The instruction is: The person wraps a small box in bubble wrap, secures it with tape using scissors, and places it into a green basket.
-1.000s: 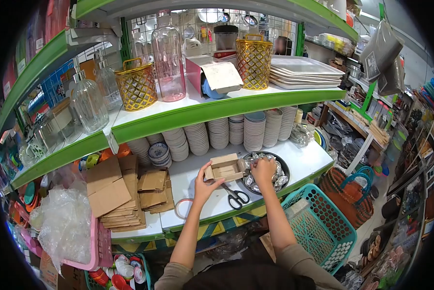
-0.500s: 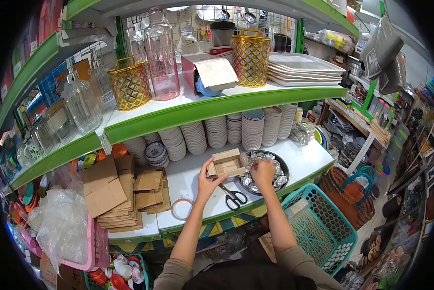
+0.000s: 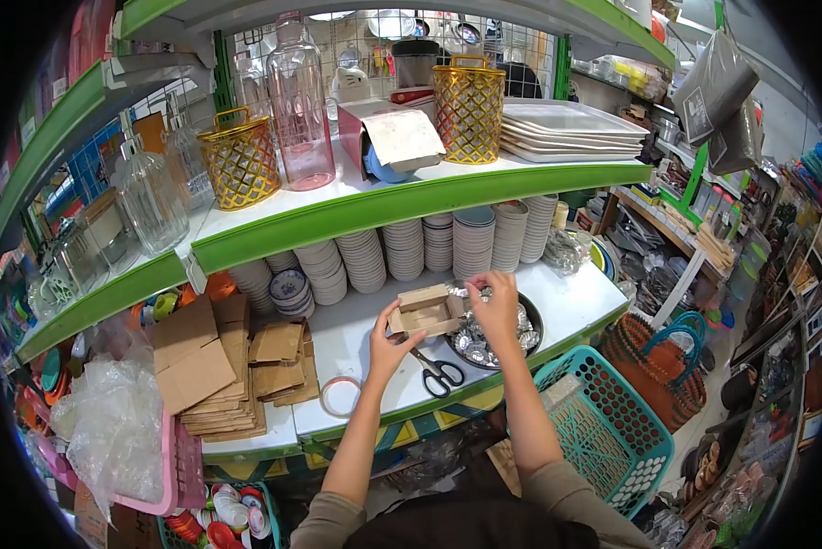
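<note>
My left hand (image 3: 389, 348) grips a small open-topped cardboard box (image 3: 422, 314) by its left end, thumb along the near side. The box is tilted and its floor shows bare. My right hand (image 3: 497, 316) is pinched just off the box's right end, above a dark round bowl (image 3: 538, 340). At those fingertips is a small silvery piece (image 3: 458, 291), too small to make out well. The bowl holds many crumpled-looking silvery pieces (image 3: 475, 344), partly hidden by my right hand. Black-handled scissors (image 3: 442, 376) lie below the box, blades under it.
A roll of tape (image 3: 341, 396) and stacked flat cardboard pieces (image 3: 211, 380) lie to the left. Stacks of small white bowls (image 3: 363, 260) line the back beneath a green-edged shelf (image 3: 411, 203). A teal plastic basket (image 3: 649, 448) stands at the lower right, a pink basket (image 3: 188, 462) at the lower left.
My right hand has risen out of the bowl and moved slightly up and left, its fingertips now by the box's right end. My left hand still holds the box.
</note>
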### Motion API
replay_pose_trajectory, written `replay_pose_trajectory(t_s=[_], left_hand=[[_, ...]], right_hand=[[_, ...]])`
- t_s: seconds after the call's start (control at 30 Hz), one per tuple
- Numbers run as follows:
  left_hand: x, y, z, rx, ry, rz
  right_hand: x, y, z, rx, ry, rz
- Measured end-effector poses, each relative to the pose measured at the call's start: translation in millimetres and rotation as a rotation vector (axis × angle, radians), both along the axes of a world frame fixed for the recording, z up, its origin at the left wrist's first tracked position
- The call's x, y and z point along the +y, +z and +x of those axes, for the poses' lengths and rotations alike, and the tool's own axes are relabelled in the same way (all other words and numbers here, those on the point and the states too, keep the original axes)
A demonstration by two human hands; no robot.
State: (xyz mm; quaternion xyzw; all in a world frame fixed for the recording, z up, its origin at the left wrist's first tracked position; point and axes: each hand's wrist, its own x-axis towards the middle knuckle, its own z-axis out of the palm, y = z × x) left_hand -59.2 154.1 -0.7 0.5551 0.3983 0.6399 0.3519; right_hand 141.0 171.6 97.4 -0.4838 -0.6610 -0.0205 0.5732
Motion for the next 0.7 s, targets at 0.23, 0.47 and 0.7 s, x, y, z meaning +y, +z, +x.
replay_pose_trajectory(t_s=[0.23,0.47,0.7], left_hand=[[-5.9,4.3,0.3,0.038,-0.074,-0.021],[-3.7,2.6,-2.4,0.057,-0.047,0.061],[-5.3,5.9,-3.8,0.050,0.017,0.022]], right_hand=[[4.4,-29.3,-51.5,-0.336,0.009,-0.168],[-4.4,-35.5,-63.2,-0.512,-0.058,-0.207],[-25.0,-32.9,-35.2,-0.080,-0.029,0.070]])
